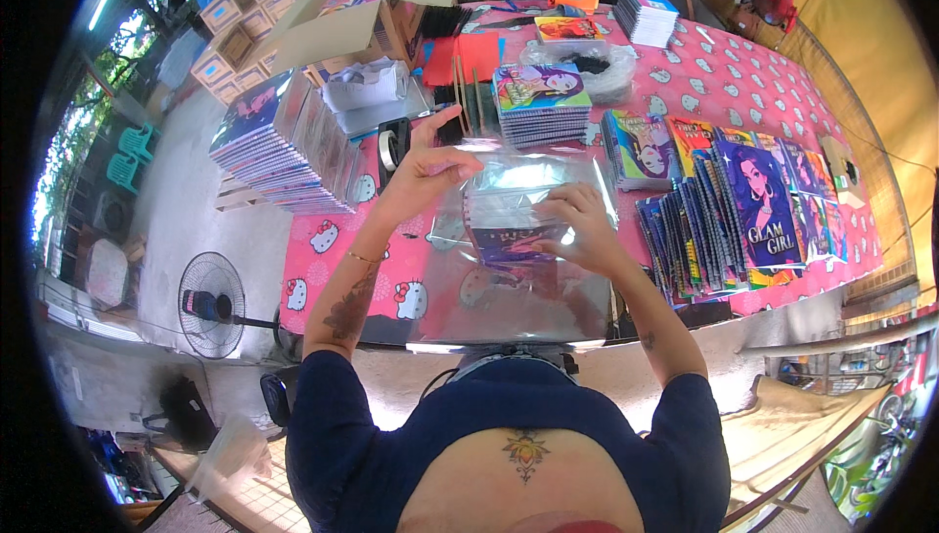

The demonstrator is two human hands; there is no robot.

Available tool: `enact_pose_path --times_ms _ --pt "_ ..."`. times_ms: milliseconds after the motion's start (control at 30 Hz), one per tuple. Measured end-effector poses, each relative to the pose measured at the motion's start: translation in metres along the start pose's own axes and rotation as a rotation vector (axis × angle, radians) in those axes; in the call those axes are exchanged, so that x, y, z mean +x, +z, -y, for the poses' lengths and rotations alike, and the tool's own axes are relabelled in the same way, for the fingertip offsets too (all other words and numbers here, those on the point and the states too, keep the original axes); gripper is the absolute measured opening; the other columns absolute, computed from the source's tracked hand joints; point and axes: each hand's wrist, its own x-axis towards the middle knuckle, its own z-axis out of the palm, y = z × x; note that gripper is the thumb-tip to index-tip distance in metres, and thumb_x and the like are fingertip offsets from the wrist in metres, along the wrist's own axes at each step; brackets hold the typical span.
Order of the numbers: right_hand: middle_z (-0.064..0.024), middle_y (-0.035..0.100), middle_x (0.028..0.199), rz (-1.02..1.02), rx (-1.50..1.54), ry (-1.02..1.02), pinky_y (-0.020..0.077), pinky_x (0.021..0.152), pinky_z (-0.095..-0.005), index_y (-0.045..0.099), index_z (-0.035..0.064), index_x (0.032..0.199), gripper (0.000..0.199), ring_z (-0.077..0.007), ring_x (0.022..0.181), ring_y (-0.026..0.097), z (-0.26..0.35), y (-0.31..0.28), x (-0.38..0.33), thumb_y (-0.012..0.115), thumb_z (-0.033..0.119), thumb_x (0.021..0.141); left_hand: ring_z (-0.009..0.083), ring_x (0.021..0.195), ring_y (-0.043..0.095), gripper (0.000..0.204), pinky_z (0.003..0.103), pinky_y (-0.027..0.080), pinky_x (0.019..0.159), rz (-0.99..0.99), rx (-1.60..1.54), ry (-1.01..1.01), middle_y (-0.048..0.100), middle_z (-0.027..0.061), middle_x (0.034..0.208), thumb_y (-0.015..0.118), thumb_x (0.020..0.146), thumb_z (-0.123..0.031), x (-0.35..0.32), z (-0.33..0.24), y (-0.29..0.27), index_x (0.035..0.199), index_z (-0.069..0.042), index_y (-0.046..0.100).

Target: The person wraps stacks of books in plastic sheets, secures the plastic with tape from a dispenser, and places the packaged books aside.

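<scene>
Notebook [507, 244] lies against clear film [528, 177], your right hand [584, 227] on it, grip unclear; your left hand [430, 165] hovers nearby, fingers parted.

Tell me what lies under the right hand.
Beneath the right hand show a dark purple-covered notebook and glossy clear plastic. Whatever the hand itself covers cannot be seen, and glare hides detail farther up the plastic.

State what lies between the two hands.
In the head view, glossy clear plastic and a dark purple book lie between the left hand and the right hand.
</scene>
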Motion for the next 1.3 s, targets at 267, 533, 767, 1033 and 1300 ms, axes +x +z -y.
enact_pose_path --times_ms 267,533,767,1033,1300 --pt "-0.0151 0.032 0.152 0.164 -0.092 -0.046 0.0219 0.112 -0.0648 0.064 0.0267 0.121 0.051 -0.0363 0.138 0.035 0.007 0.004 0.013 0.079 0.032 0.072 0.0399 0.144 0.019 0.023 0.052 0.018 0.114 0.13 0.324 0.282 0.022 0.0164 0.159 0.078 0.078 -0.019 0.026 0.011 0.059 0.1 -0.025 0.076" --pt "-0.0186 0.03 0.153 0.089 0.05 0.064 0.0272 0.112 -0.056 0.069 0.0172 0.113 0.029 -0.0364 0.139 0.036 -0.009 0.015 0.013 0.067 0.033 0.088 0.0446 0.145 0.015 0.065 0.054 0.015 0.115 -0.126 0.4 0.067 0.016 0.0246 0.157 0.077 0.078 -0.048 0.027 0.015 0.073 0.136 -0.031 0.054" --pt "-0.0133 0.057 0.127 0.072 0.695 0.562 0.039 0.102 -0.0328 0.054 0.002 0.131 0.045 -0.0205 0.122 0.049 -0.055 0.017 0.06 0.056 0.033 0.099 0.0332 0.133 0.044 0.046 0.049 0.028 0.111 0.368 0.788 0.264 0.05 0.0166 0.14 0.069 0.087 -0.042 0.024 -0.084 0.031 0.124 -0.015 0.064" --pt "-0.003 0.062 0.111 -0.332 0.905 0.446 0.0387 0.098 -0.0281 0.061 0.004 0.121 0.03 -0.013 0.11 0.053 -0.044 -0.007 0.035 0.057 0.024 0.098 0.0199 0.118 0.054 0.042 0.035 0.041 0.098 -0.09 -0.094 -0.15 0.058 0.0077 0.129 0.058 0.09 -0.006 0.0 -0.047 -0.046 0.132 -0.007 0.057" --pt "-0.0063 0.058 0.122 -0.057 1.008 0.519 0.0387 0.098 -0.0311 0.072 0.0046 0.108 0.028 -0.0174 0.113 0.053 -0.044 0.013 0.017 0.063 0.027 0.093 0.0294 0.137 0.035 0.037 0.042 0.031 0.109 0.385 0.377 0.075 0.041 0.0102 0.147 0.068 0.08 -0.004 0.031 -0.055 -0.044 0.113 -0.02 0.07"
